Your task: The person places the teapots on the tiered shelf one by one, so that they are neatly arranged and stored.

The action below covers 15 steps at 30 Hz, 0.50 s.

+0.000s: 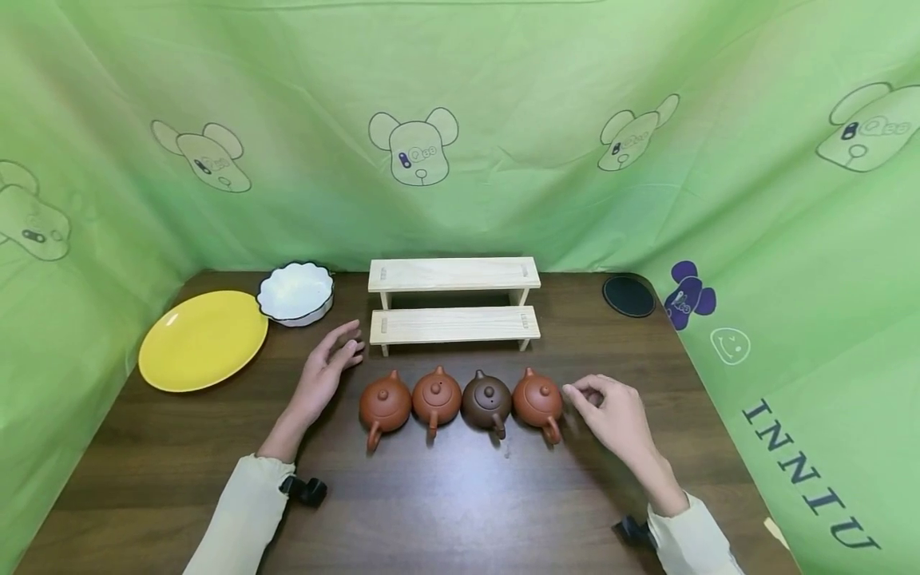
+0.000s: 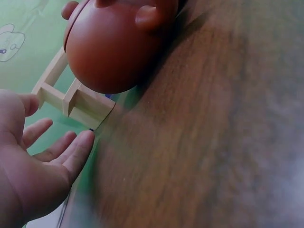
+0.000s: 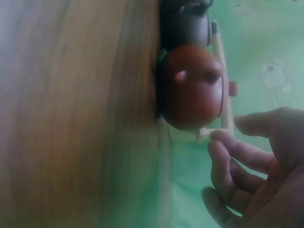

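Several small clay teapots stand in a row on the table, spouts pointing away and handles toward me. From the left come a reddish-brown teapot [image 1: 384,405], a second reddish one [image 1: 437,402], a dark brown one [image 1: 486,405] and a reddish one [image 1: 537,402] at the right end. My left hand [image 1: 320,375], fingers spread and holding nothing, hovers left of the row by the lower shelf's left end. Just right of the rightmost teapot [image 3: 192,90] is my right hand [image 1: 613,415], its fingers loosely bent around nothing. A small gap parts it from that teapot in the right wrist view.
Behind the teapots stands a two-tier pale wooden stand [image 1: 454,326]. A yellow oval plate [image 1: 204,342] and a white scalloped bowl [image 1: 296,292] sit at the back left. A dark oval coaster [image 1: 628,296] lies back right. Green printed cloth [image 1: 503,208] encloses the table.
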Motion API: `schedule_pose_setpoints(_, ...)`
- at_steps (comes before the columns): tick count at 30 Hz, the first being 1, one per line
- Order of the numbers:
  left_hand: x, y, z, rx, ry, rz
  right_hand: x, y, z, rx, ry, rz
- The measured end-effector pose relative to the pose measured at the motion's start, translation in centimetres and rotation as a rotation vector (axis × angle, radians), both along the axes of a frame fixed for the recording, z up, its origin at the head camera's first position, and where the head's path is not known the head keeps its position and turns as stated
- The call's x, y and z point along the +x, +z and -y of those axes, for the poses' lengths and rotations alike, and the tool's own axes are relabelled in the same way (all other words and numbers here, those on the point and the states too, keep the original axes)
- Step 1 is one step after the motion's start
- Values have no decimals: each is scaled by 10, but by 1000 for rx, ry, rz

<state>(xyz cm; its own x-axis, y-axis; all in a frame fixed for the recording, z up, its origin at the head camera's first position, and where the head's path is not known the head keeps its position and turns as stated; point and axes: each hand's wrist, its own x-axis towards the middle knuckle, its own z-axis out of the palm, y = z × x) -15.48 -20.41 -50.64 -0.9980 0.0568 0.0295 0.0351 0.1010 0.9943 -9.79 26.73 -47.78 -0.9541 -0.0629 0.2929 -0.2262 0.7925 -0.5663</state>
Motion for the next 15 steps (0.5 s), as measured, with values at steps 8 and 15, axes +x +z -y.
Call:
schedule_pose_setpoints(8,-10,-5,-7,51,1,29,8,4,-3,-139,30,311)
schedule_pose_setpoints(15,-17,-8,-14,105,8,26,11,0,-6,-245,88,501)
